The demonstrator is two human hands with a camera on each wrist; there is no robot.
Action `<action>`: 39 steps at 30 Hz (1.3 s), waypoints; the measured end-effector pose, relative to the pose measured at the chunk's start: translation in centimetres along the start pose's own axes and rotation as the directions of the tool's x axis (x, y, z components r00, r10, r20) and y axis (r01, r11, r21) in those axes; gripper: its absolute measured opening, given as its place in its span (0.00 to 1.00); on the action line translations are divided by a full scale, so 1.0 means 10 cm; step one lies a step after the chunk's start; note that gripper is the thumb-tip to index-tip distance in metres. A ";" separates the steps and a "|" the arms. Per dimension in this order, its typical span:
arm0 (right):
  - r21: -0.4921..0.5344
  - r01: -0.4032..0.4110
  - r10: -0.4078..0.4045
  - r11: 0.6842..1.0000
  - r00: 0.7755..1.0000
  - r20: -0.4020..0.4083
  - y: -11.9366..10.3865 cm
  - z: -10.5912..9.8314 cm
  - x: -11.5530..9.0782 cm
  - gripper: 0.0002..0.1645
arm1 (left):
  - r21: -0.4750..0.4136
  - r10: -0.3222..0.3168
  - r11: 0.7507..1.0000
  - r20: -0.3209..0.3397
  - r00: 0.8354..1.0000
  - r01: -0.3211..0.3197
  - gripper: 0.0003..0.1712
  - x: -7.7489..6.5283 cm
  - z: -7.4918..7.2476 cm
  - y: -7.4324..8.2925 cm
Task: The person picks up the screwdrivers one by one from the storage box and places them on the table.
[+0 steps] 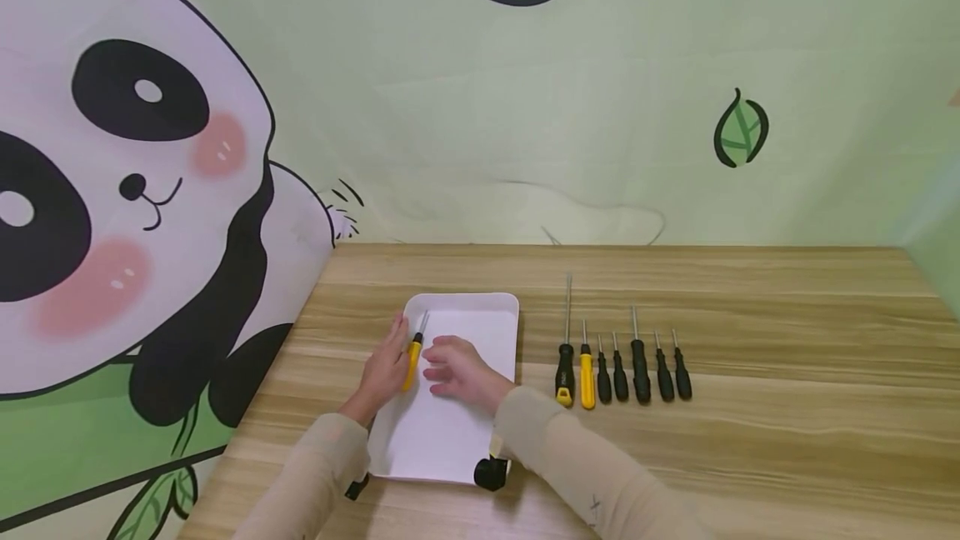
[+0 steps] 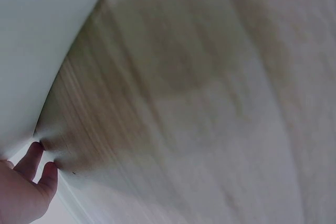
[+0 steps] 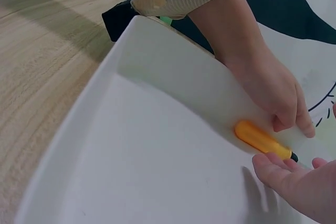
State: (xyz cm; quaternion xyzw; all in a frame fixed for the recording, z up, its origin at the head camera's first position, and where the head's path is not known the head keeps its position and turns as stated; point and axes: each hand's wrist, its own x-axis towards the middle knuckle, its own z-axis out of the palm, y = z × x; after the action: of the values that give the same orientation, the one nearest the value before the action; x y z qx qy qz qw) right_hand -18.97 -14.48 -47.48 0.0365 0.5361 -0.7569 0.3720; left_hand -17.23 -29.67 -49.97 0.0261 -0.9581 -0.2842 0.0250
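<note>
A white tray [image 1: 442, 448] lies on the wooden table, with a yellow-handled screwdriver [image 1: 413, 361] inside along its left wall, shaft pointing away. My left hand [image 1: 385, 369] holds the tray's left rim beside the screwdriver. In the right wrist view, the left thumb is on the inner side of the wall. Two fingertips of the left hand [image 2: 39, 182] show at the lower left of the left wrist view. My right hand [image 1: 465, 373] is over the tray, just right of the screwdriver. Its fingers are loosely bent and hold nothing.
Right of the tray, several screwdrivers [image 1: 640, 373] lie in a row, shafts pointing away, mostly black-handled. One there has a yellow handle [image 1: 587, 377]. A black wrist device [image 1: 491, 473] hangs at the right sleeve. Behind the table [image 1: 810, 340] is a wall with a printed panda [image 1: 172, 215].
</note>
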 end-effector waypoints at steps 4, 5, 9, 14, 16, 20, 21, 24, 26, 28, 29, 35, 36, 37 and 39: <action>0.025 -0.004 0.003 1.000 1.000 0.031 0.03 0.02 0.02 0.34 | 0.008 0.027 1.000 -0.026 0.999 -0.027 0.30 -0.02 0.00 0.00; 0.031 -0.007 0.005 0.999 0.999 0.038 0.04 0.03 0.02 0.34 | 0.010 0.028 1.000 -0.030 0.999 -0.027 0.31 -0.02 0.00 -0.01; 0.061 -0.020 0.018 0.998 0.999 0.041 0.06 0.04 0.05 0.35 | 0.016 0.017 1.000 -0.026 1.000 -0.017 0.31 -0.02 0.00 0.01; 0.089 -0.028 0.024 0.996 0.999 0.046 0.09 0.03 0.08 0.36 | 0.030 -0.022 0.999 -0.001 1.000 0.022 0.31 -0.01 -0.01 0.02; 0.097 -0.023 0.018 0.995 0.998 0.055 0.10 0.03 0.09 0.36 | 0.032 -0.030 0.999 0.005 1.000 0.030 0.31 -0.01 -0.01 0.03; 0.113 -0.025 0.017 0.993 0.997 0.071 0.13 0.01 0.11 0.36 | 0.023 -0.009 1.000 -0.012 1.000 0.010 0.30 -0.01 -0.01 0.02; 0.116 -0.026 0.018 0.993 0.997 0.072 0.13 0.00 0.12 0.36 | 0.022 0.000 1.000 -0.020 1.000 0.001 0.30 -0.02 -0.01 0.02; 0.123 -0.030 0.021 0.992 0.997 0.074 0.14 0.00 0.14 0.35 | 0.022 0.029 0.999 -0.046 0.999 -0.028 0.30 -0.02 0.00 0.02; 0.128 -0.032 0.022 0.991 0.997 0.073 0.14 0.00 0.15 0.36 | 0.023 0.037 0.999 -0.053 0.998 -0.036 0.30 -0.02 0.00 0.01; 0.135 -0.035 0.026 0.990 0.997 0.072 0.15 0.00 0.16 0.36 | 0.023 0.037 0.999 -0.055 0.998 -0.036 0.30 -0.02 0.01 0.01; 0.138 -0.036 0.027 0.990 0.997 0.073 0.15 0.00 0.16 0.36 | 0.021 0.035 0.999 -0.055 0.998 -0.034 0.30 -0.02 0.01 0.00; 0.168 -0.049 0.035 0.985 0.996 0.087 0.16 0.01 0.18 0.34 | 0.017 0.029 0.999 -0.042 0.999 -0.028 0.30 -0.02 0.01 0.00; 0.173 -0.049 0.034 0.984 0.995 0.089 0.16 0.01 0.18 0.34 | 0.016 0.028 0.999 -0.041 0.999 -0.027 0.30 -0.02 0.01 0.01; 0.176 -0.049 0.033 0.983 0.995 0.092 0.16 0.01 0.18 0.34 | 0.017 0.027 1.000 -0.040 0.999 -0.027 0.30 -0.02 0.01 0.01; 0.178 -0.047 0.030 0.983 0.995 0.096 0.17 0.02 0.18 0.35 | 0.016 0.028 0.999 -0.040 0.999 -0.028 0.30 -0.02 0.01 0.02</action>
State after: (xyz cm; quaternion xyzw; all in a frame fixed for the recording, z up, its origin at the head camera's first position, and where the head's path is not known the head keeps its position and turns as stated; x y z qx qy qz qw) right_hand -19.18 -15.81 -49.57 0.0449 0.4468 -0.7957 0.4065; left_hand -17.01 -29.47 -49.93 0.0186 -0.9598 -0.2758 0.0482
